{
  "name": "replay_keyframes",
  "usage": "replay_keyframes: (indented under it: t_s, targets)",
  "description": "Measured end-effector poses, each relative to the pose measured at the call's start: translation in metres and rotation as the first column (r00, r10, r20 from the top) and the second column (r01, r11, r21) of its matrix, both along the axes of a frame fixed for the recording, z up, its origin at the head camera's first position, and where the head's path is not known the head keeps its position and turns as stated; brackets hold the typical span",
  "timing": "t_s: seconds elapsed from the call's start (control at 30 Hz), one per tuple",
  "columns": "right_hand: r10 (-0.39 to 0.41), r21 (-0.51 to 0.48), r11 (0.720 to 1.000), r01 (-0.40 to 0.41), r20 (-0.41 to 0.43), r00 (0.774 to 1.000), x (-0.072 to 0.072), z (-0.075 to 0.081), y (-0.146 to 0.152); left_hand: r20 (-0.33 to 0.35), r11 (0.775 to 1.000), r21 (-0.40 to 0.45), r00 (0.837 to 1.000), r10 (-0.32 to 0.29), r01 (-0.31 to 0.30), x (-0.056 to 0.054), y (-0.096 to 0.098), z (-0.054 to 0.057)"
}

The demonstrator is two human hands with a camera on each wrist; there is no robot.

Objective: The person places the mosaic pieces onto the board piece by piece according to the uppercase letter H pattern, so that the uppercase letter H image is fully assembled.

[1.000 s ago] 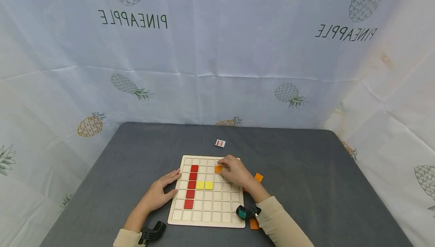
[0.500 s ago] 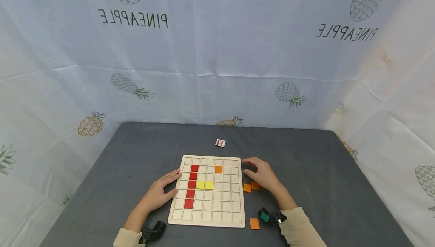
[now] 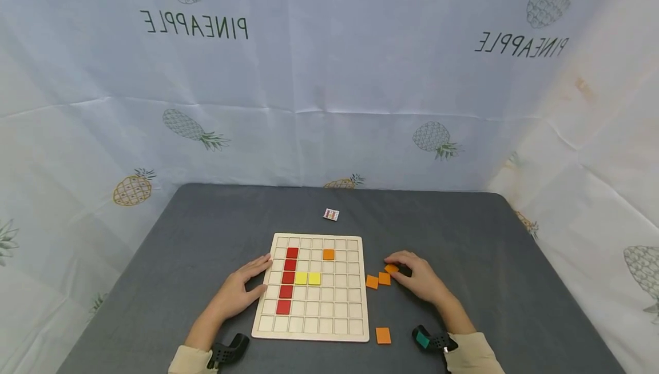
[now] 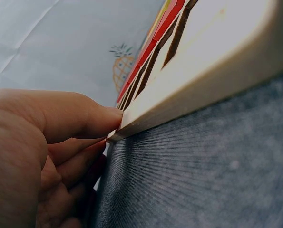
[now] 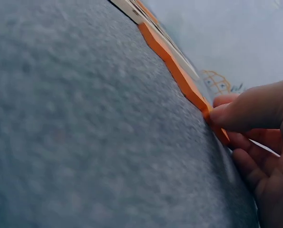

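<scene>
Pale wood makes the square-celled board (image 3: 309, 328), which lies flat on the dark grey table (image 3: 437, 231) between the two hands of the person. Five red tiles (image 3: 288, 277) sit on it in one column, the second from the left side. Two yellow tiles (image 3: 301, 278) stand next to each other in one row, directly to the right of the middle red one. A single orange tile (image 3: 328, 254) occupies a cell higher up, in the second row from the far edge.

The left hand (image 3: 238, 289) rests at the left edge of the board with its fingers rather straight; in the left wrist view, the tip of its thumb touches this edge, and it does not grasp.

The right hand (image 3: 418, 278) is to the right of the board and pinches the far orange tile (image 3: 392, 269) between thumb and fingers. Whether this tile is lifted from the table, I cannot tell. Two loose orange tiles (image 3: 384, 278) lie between it and the board, in a slanting line. One separate orange tile (image 3: 383, 335) lies nearer to the person, just beside the near right corner of the board.

Beyond the far edge of the board lies a small printed card (image 3: 331, 214). Behind the table hangs a white cloth (image 3: 329, 65) with pineapple drawings and mirrored lettering.
</scene>
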State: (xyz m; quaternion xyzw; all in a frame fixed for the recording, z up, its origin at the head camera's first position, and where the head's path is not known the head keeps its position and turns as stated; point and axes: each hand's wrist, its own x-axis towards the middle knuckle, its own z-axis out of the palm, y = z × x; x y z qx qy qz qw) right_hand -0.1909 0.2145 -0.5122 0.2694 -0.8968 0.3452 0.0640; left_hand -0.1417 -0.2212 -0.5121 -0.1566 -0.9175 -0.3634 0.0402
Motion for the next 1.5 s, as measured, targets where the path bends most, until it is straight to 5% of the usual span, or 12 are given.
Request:
replay_keyframes:
  t_s: [0.3, 0.7, 1.3, 1.5]
  targets:
    - [-0.036, 0.007, 0.999, 0.035, 0.069, 0.997, 0.001, 0.002, 0.005, 0.01, 1.0, -0.001, 1.0, 0.007, -0.007, -0.001, -0.001, -0.001]
    - [-0.137, -0.014, 0.99, 0.137, 0.012, 0.99, 0.003, 0.008, -0.009, 0.007, 1.0, -0.011, 1.0, 0.008, -0.008, 0.0, -0.001, 0.0]
    - [-0.076, -0.054, 0.995, 0.081, 0.092, 0.993, 0.0, 0.019, -0.069, 0.008, 1.0, 0.001, 1.0, 0.001, -0.001, 0.001, 0.0, -0.001]
    - [0.011, -0.057, 0.998, -0.005, 0.11, 0.994, -0.002, 0.026, -0.093, -0.004, 1.0, 0.0, 1.0, 0.007, -0.007, 0.001, 0.0, 0.001]
